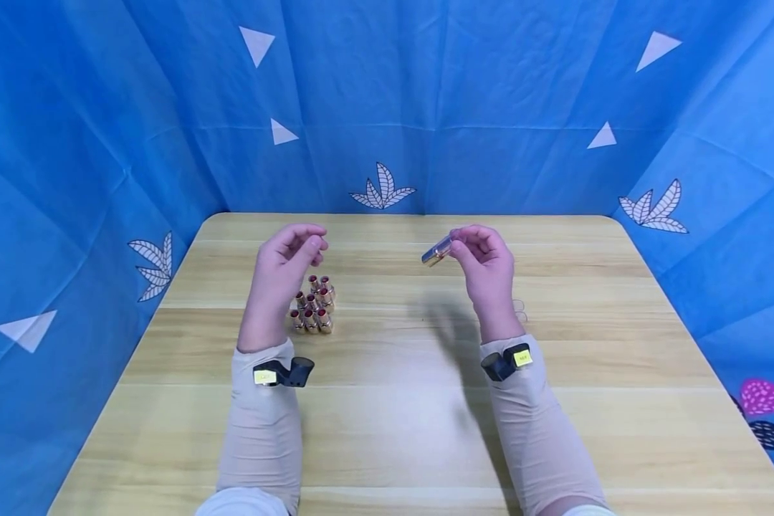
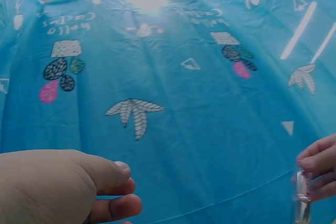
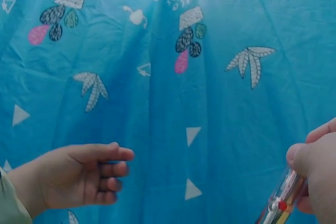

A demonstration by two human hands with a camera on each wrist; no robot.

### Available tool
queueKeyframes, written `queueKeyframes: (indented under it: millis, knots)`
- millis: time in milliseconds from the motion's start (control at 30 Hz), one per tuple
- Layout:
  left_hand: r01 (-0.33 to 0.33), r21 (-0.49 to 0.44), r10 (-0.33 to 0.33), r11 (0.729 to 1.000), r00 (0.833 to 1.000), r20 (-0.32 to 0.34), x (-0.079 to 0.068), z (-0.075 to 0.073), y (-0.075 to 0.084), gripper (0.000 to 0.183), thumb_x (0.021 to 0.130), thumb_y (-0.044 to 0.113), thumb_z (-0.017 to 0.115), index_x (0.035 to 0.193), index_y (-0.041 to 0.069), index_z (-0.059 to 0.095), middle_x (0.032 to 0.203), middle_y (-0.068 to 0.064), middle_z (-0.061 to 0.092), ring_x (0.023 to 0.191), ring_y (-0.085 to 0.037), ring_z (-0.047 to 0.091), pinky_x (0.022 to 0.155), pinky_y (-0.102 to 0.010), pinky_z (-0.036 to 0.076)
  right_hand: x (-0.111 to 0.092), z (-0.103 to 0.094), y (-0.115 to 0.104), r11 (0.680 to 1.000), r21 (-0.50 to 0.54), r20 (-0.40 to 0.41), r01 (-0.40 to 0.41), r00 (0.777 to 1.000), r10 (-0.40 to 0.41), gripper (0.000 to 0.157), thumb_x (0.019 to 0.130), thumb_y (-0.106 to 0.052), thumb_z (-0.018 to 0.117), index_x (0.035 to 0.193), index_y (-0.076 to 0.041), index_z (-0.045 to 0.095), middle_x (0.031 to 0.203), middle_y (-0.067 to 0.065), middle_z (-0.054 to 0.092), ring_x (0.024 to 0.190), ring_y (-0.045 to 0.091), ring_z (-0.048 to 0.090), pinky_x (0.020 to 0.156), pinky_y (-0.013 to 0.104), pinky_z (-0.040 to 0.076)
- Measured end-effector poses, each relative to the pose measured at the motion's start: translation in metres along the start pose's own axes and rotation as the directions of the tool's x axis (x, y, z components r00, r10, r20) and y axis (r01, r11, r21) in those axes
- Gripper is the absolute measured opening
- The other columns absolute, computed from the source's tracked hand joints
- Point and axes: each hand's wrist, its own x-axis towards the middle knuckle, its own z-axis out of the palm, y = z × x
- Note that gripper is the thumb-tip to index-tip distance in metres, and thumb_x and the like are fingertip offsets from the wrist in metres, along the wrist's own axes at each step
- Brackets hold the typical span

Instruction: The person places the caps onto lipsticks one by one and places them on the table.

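My right hand (image 1: 490, 269) pinches a shiny gold lipstick tube (image 1: 435, 253) between thumb and fingers, held tilted above the table. In the right wrist view, the lipstick (image 3: 281, 200) has a clear part and a spot of red. My left hand (image 1: 285, 261) hovers over the left side with its fingers loosely bent and nothing in them. Just below it, a cluster of several gold lipsticks (image 1: 311, 320) with red tips stands upright on the table, partly hidden by the hand and wrist.
The pale wooden table (image 1: 387, 437) has rounded far corners. Small clear outlines, perhaps transparent caps (image 1: 520, 315), lie beside my right wrist and are hard to make out. A blue patterned curtain (image 1: 426, 107) encloses the back and both sides.
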Motion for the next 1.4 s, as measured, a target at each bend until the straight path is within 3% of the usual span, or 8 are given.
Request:
queueKeyframes:
  millis: [200,433,633,767,1000,1067,1233,1400]
  knots:
    - [0.028,0.007,-0.027,1.0,0.999,-0.039,0.003,-0.016,-0.016,0.023,0.089,0.015,0.052,0.106,0.0,0.057,0.089,-0.015,0.058,0.077,-0.03,0.052,0.068,-0.031,0.047,-0.002,-0.001,-0.003,0.972,-0.233,0.058,-0.034,0.997,0.049,0.023,0.078,0.0,0.064,0.099,0.005,0.056,0.097,0.018,0.06,0.085,0.025,0.057,0.072,0.027,0.049]
    - [0.08,-0.06,-0.086,0.995,0.989,-0.12,0.01,-0.043,-0.051,0.029,0.086,0.024,0.057,0.107,0.004,0.059,0.091,-0.014,0.058,0.076,-0.025,0.053,0.067,-0.028,0.046,-0.001,-0.006,-0.001,0.923,-0.374,0.118,-0.089,0.983,0.143,0.021,0.08,-0.001,0.063,0.1,0.001,0.057,0.097,0.015,0.059,0.091,0.022,0.057,0.079,0.027,0.048]
    - [0.171,-0.196,-0.213,0.966,0.952,-0.219,0.008,-0.068,-0.072,0.031,0.085,0.024,0.058,0.107,0.002,0.058,0.095,-0.016,0.058,0.08,-0.027,0.055,0.069,-0.032,0.048,0.001,-0.012,0.008,0.889,-0.438,0.128,-0.136,0.969,0.211,0.019,0.08,-0.004,0.064,0.099,-0.003,0.058,0.094,0.01,0.059,0.091,0.02,0.056,0.082,0.029,0.046]
    - [0.239,-0.224,-0.291,0.945,0.926,-0.242,0.006,-0.078,-0.085,0.034,0.086,0.026,0.057,0.109,0.001,0.057,0.098,-0.016,0.057,0.082,-0.025,0.056,0.072,-0.035,0.046,0.003,-0.02,0.026,0.867,-0.476,0.148,-0.149,0.958,0.246,0.018,0.08,-0.009,0.066,0.097,-0.009,0.059,0.092,0.003,0.059,0.09,0.015,0.056,0.082,0.028,0.046]
    - [0.315,-0.245,-0.373,0.917,0.895,-0.244,0.006,-0.086,-0.109,0.038,0.086,0.028,0.057,0.111,0.0,0.055,0.104,-0.019,0.055,0.081,-0.022,0.056,0.071,-0.033,0.047,0.0,-0.025,0.045,0.84,-0.521,0.185,-0.152,0.941,0.285,0.017,0.08,-0.012,0.066,0.095,-0.013,0.059,0.092,-0.001,0.059,0.089,0.013,0.055,0.082,0.027,0.046]
    - [0.307,-0.325,-0.387,0.895,0.895,-0.221,0.009,-0.094,-0.131,0.03,0.086,0.023,0.058,0.107,0.003,0.058,0.099,-0.016,0.058,0.077,-0.021,0.057,0.065,-0.03,0.048,0.0,-0.026,0.047,0.833,-0.531,0.193,-0.152,0.936,0.294,0.017,0.08,-0.01,0.066,0.095,-0.012,0.058,0.092,0.0,0.058,0.089,0.013,0.055,0.082,0.027,0.046]
    - [0.326,-0.328,-0.408,0.886,0.886,-0.221,0.01,-0.095,-0.15,0.036,0.085,0.028,0.059,0.109,0.002,0.056,0.095,-0.011,0.059,0.074,-0.017,0.056,0.062,-0.027,0.049,-0.001,-0.026,0.052,0.81,-0.563,0.2,-0.165,0.924,0.327,0.018,0.078,-0.005,0.065,0.093,-0.011,0.057,0.092,0.001,0.058,0.09,0.013,0.054,0.082,0.029,0.045]
    - [0.412,-0.274,-0.472,0.869,0.855,-0.212,0.008,-0.093,-0.157,0.043,0.081,0.035,0.061,0.112,0.006,0.056,0.102,-0.011,0.058,0.079,-0.018,0.057,0.066,-0.03,0.05,-0.002,-0.028,0.056,0.768,-0.618,0.201,-0.169,0.91,0.363,0.015,0.079,-0.004,0.063,0.091,-0.01,0.058,0.092,0.0,0.057,0.091,0.013,0.054,0.084,0.029,0.044]
